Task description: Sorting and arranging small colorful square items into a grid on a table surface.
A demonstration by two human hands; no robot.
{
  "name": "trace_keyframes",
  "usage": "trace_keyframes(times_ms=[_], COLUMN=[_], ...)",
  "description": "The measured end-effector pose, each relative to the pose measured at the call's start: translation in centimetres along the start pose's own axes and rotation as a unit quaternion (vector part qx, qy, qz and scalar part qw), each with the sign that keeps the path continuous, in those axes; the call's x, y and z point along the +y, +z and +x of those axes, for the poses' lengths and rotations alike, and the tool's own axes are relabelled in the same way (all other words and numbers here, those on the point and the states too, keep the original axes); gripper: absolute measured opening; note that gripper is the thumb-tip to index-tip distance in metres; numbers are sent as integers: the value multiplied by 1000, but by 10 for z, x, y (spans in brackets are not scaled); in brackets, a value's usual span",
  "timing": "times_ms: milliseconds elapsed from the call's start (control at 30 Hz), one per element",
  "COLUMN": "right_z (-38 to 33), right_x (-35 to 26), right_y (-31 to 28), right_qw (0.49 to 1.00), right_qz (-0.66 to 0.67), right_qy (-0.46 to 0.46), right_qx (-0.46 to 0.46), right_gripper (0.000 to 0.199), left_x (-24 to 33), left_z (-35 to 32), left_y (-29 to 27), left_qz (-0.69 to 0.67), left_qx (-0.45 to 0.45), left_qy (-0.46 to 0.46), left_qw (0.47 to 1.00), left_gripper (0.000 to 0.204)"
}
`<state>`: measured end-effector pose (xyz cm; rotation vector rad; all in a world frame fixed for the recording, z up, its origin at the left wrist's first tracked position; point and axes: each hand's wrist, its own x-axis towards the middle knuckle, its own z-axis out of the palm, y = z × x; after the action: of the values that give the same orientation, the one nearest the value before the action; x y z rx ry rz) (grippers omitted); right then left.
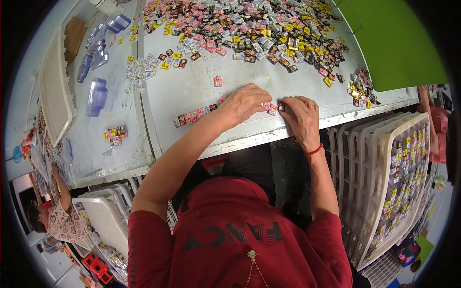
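Near the front edge of the white table, my left hand (245, 103) is closed, its fingertips pinching the end of a short row of small pink boxes (272, 110). Part of that row is hidden beneath the hand. My right hand (302, 117), with a red bead bracelet at its wrist, has its thumb and fingers on a small dark box (282, 107) just right of the pink ones. Left of my left wrist lies a longer row of small pink and dark boxes (194, 116). One pink box (218, 81) sits alone beyond my left hand.
A large heap of mixed small boxes (249, 33) spreads over the far table (187, 86). Clear plastic trays (97, 96) and a small box cluster (115, 134) lie left. Stacked white crates (384, 192) stand right, below a green panel (398, 43). Another person (62, 216) works far left.
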<state>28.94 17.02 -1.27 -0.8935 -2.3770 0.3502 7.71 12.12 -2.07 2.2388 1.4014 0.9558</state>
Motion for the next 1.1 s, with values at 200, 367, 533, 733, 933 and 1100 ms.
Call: trace_keyframes(times_ms=[200, 367, 533, 733, 933, 1100], right_z=[12, 16, 38, 41, 32, 27], right_x=[6, 10, -48, -111, -128, -134], right_y=[2, 3, 6, 47, 79, 80], right_qw=[998, 999, 992, 971, 973, 977], right_qz=[50, 39, 114, 158, 115, 89], right_qy=[-32, -24, -48, -166, -185, -189], right_qx=[-27, -23, -23, -70, -76, -38], right_gripper=[27, 24, 22, 23, 22, 20], left_x=[-7, 0, 32, 58, 34, 23], left_z=[6, 6, -81, -145, -150, -158], left_y=[0, -72, -126, -94, -79, -70], left_qz=[11, -24, 63, 87, 123, 123], left_qx=[-12, 98, 237, 157, 126, 144], left_qy=[-28, -131, -205, -198, -122, -106], left_qw=[999, 986, 948, 964, 977, 976], left_gripper=[22, 22, 18, 21, 20, 18])
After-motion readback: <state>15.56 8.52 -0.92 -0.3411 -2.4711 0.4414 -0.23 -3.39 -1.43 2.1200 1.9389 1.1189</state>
